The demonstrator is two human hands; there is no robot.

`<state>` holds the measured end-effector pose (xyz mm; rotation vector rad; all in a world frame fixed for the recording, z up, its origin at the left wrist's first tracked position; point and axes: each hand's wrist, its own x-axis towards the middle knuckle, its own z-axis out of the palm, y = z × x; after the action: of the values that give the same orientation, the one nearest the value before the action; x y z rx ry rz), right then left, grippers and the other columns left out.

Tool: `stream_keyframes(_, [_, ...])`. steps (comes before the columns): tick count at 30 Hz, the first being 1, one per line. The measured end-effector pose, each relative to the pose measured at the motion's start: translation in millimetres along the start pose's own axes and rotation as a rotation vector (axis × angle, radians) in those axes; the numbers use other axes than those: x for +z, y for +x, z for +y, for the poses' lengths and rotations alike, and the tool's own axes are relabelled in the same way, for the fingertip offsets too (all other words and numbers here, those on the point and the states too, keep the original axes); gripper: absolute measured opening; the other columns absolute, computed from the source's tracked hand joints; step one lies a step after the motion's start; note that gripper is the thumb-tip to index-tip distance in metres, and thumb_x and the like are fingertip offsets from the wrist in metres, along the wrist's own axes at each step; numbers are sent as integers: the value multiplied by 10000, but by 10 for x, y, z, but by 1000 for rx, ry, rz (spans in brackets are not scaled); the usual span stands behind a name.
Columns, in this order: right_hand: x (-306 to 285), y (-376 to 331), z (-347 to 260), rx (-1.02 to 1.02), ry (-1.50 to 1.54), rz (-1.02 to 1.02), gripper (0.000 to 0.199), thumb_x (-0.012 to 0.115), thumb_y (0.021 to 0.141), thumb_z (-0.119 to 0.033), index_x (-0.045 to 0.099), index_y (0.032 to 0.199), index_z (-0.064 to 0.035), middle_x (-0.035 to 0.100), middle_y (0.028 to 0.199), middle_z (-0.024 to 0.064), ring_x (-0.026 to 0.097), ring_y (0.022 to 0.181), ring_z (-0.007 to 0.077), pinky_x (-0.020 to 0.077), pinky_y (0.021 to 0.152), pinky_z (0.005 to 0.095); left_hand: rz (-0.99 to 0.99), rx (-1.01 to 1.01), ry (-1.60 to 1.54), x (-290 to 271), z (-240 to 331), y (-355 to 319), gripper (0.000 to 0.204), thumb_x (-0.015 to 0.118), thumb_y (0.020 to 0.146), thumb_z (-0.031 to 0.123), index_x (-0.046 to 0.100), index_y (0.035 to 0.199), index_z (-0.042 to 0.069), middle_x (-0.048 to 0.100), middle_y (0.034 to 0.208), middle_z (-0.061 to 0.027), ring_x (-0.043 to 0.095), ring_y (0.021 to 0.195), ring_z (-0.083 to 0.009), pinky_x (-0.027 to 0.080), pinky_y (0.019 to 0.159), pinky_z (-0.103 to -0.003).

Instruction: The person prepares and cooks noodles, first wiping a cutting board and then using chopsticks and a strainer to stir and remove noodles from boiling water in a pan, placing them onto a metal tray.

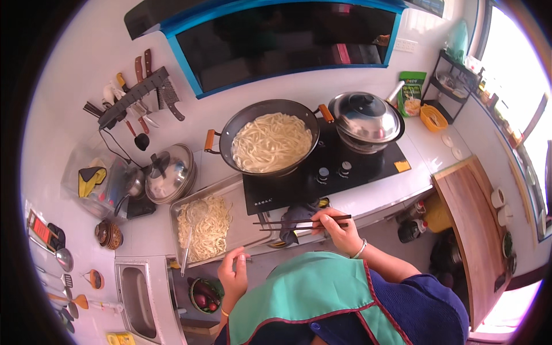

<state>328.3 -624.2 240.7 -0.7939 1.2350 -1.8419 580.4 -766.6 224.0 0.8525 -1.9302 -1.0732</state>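
My right hand (339, 230) holds a pair of long dark chopsticks (287, 224) level above the counter's front edge, their tips pointing left over a dark cloth (296, 214). My left hand (233, 273) rests at the near rim of a metal tray (241, 230), fingers curled on the edge. The tray carries a heap of pale thick noodles (208, 225) with a wire skimmer (192, 221) lying on them. Behind it a black wok (270, 141) full of the same noodles sits on the left burner of a black cooktop (322, 172).
A lidded steel pot (365, 118) occupies the right burner. A glass-lidded pan (169, 172) stands left of the tray, knives (141, 86) hang on the wall, a sink (138, 296) lies lower left, and a wooden board (471, 213) is at right.
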Motion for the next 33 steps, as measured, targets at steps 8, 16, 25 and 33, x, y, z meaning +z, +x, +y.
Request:
stream_keyframes(8, [-42,-75,-95,-49,-61,101,228,510,945,-175,596,998,30,621,881,97,631,772,169,522,711,280,-7,-8,-9,18,32,22,187,523,880,61,595,1031,-22,667,813,-106,603,734,-142,473,697,-267])
stream_keyframes(16, [-265,-1,-231,-178,-103,253,226,495,948,-168,594,983,33,617,835,100,634,720,177,518,676,275,-52,9,10,-10,11,76,194,507,915,75,566,1053,-48,649,831,-84,591,782,-105,456,706,-222])
stream_keyframes(25, [-504,224,-453,-290,-114,345,261,502,949,-219,589,985,25,612,823,92,635,689,185,511,654,267,13,75,76,-16,172,304,179,505,918,84,577,1031,-35,643,833,-84,595,770,-113,460,714,-232])
stream_keyframes(33, [-546,883,-766,-349,-91,252,233,490,948,-181,555,1059,13,614,892,111,651,736,188,520,682,263,164,197,78,206,336,1011,177,532,895,80,604,1035,-1,658,820,-96,621,771,-138,471,713,-252])
